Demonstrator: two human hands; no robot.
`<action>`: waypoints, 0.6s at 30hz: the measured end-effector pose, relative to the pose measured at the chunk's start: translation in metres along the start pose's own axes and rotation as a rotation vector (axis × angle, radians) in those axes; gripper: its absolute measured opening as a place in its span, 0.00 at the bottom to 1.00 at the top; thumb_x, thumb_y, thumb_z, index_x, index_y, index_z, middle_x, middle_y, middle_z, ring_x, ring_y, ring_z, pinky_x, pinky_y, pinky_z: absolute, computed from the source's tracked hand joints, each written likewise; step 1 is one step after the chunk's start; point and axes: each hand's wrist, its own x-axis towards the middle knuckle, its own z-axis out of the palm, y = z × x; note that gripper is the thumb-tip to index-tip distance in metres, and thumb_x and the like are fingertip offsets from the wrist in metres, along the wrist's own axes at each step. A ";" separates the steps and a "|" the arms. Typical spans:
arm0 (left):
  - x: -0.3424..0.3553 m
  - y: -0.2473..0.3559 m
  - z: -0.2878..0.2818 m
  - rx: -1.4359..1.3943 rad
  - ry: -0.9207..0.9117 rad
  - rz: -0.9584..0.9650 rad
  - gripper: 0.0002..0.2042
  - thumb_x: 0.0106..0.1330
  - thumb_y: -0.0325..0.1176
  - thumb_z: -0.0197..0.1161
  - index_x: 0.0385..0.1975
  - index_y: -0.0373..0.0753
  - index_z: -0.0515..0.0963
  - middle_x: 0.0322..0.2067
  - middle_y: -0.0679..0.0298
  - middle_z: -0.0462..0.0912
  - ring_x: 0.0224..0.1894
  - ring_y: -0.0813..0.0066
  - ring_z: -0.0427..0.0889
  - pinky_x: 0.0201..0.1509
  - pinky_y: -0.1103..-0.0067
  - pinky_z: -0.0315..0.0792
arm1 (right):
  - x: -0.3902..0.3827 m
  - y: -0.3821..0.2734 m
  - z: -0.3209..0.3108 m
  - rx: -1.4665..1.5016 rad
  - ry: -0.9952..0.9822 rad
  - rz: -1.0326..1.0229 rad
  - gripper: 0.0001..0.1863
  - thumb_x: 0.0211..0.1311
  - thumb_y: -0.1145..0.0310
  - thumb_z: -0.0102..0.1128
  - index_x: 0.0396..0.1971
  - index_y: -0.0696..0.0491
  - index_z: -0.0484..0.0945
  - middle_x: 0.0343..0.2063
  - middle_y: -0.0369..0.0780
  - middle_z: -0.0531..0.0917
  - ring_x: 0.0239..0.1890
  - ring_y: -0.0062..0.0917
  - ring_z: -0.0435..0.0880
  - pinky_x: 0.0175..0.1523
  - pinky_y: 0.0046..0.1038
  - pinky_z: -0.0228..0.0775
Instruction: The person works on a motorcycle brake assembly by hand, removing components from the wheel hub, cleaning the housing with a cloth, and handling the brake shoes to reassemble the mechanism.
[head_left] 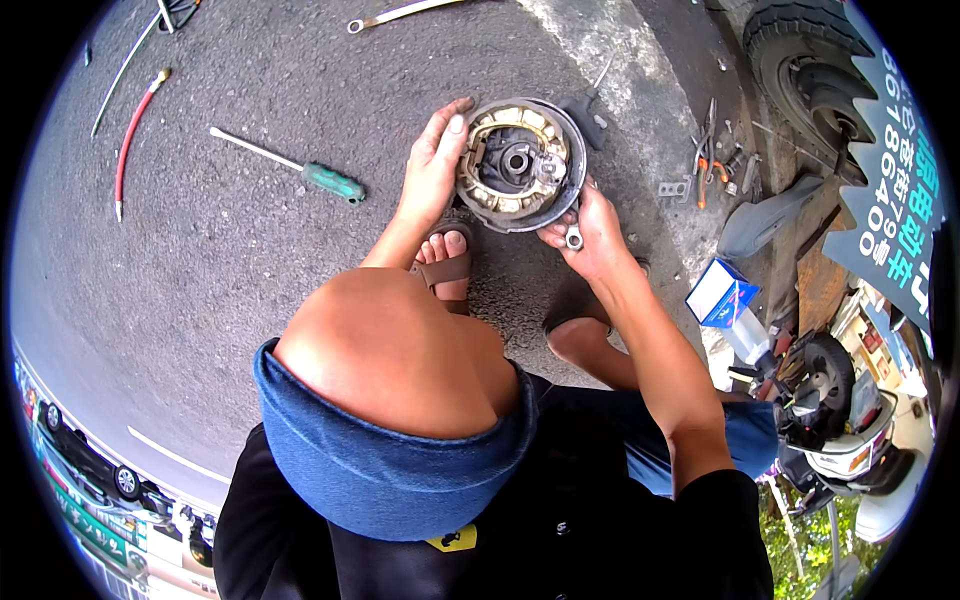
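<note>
Between my two hands is a round drum-brake plate (517, 203), tilted up so that its inside faces me. Curved brake shoes (530, 117) ring its inner edge around a central hub hole. My left hand (437, 160) grips the plate's left rim, thumb on the near side and fingers going behind it. Under the lower right rim, my right hand (598, 232) is closed around the edge. A metal piece with a ring-shaped end (573, 238) sticks out between that hand's fingers; whether it is a separate wrench or part of the brake cannot be made out.
On the asphalt to the left lie a green-handled screwdriver (335, 183) and a red hose (128, 150). A ring-ended wrench (400, 14) lies at the far side. Orange-handled pliers (704, 165), a tire (805, 70), a blue-and-white box (722, 294) and a parked scooter (850, 460) are to the right.
</note>
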 end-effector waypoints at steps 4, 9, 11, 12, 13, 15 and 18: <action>-0.014 -0.011 0.001 -0.192 -0.042 -0.312 0.32 0.73 0.55 0.42 0.61 0.31 0.65 0.60 0.54 0.70 0.62 0.68 0.66 0.68 0.74 0.55 | -0.011 0.002 -0.005 0.039 -0.013 -0.006 0.16 0.73 0.59 0.34 0.31 0.48 0.71 0.14 0.31 0.67 0.11 0.17 0.61 0.15 0.22 0.54; -0.026 0.015 0.017 -0.442 -0.169 -0.239 0.33 0.71 0.59 0.40 0.64 0.35 0.61 0.59 0.55 0.70 0.61 0.64 0.69 0.67 0.69 0.62 | -0.023 0.004 -0.007 0.050 -0.009 -0.045 0.16 0.70 0.62 0.34 0.35 0.51 0.73 0.19 0.37 0.76 0.11 0.19 0.64 0.14 0.22 0.55; -0.031 0.022 0.020 -0.529 -0.118 -0.265 0.33 0.72 0.59 0.39 0.64 0.36 0.61 0.60 0.55 0.70 0.62 0.64 0.68 0.67 0.68 0.61 | -0.025 0.007 -0.013 0.052 -0.024 -0.042 0.15 0.69 0.63 0.36 0.35 0.52 0.73 0.19 0.38 0.77 0.11 0.21 0.65 0.14 0.23 0.56; -0.033 0.023 0.020 -0.559 -0.101 -0.278 0.32 0.72 0.58 0.40 0.63 0.35 0.62 0.58 0.55 0.71 0.60 0.64 0.70 0.66 0.69 0.63 | -0.028 0.008 -0.013 0.016 -0.035 -0.041 0.15 0.69 0.63 0.36 0.35 0.52 0.74 0.19 0.38 0.77 0.10 0.21 0.65 0.14 0.24 0.56; -0.035 0.024 0.018 -0.560 -0.104 -0.271 0.32 0.72 0.58 0.40 0.63 0.35 0.62 0.58 0.55 0.71 0.60 0.64 0.70 0.66 0.69 0.63 | -0.030 0.008 -0.013 -0.020 -0.047 -0.040 0.15 0.69 0.63 0.36 0.35 0.52 0.74 0.19 0.38 0.77 0.10 0.22 0.64 0.14 0.24 0.56; -0.039 0.024 0.014 -0.529 -0.052 -0.325 0.30 0.75 0.53 0.38 0.65 0.33 0.57 0.59 0.55 0.70 0.61 0.67 0.69 0.66 0.71 0.63 | -0.032 0.010 -0.012 -0.029 -0.060 -0.045 0.15 0.69 0.62 0.37 0.35 0.52 0.74 0.19 0.39 0.77 0.10 0.22 0.65 0.13 0.24 0.56; -0.043 0.030 0.013 -0.510 -0.084 -0.247 0.28 0.76 0.50 0.39 0.64 0.33 0.60 0.58 0.56 0.71 0.59 0.69 0.71 0.64 0.73 0.65 | -0.033 0.012 -0.009 -0.043 -0.103 -0.050 0.15 0.68 0.62 0.40 0.33 0.53 0.75 0.19 0.40 0.78 0.10 0.22 0.67 0.12 0.23 0.56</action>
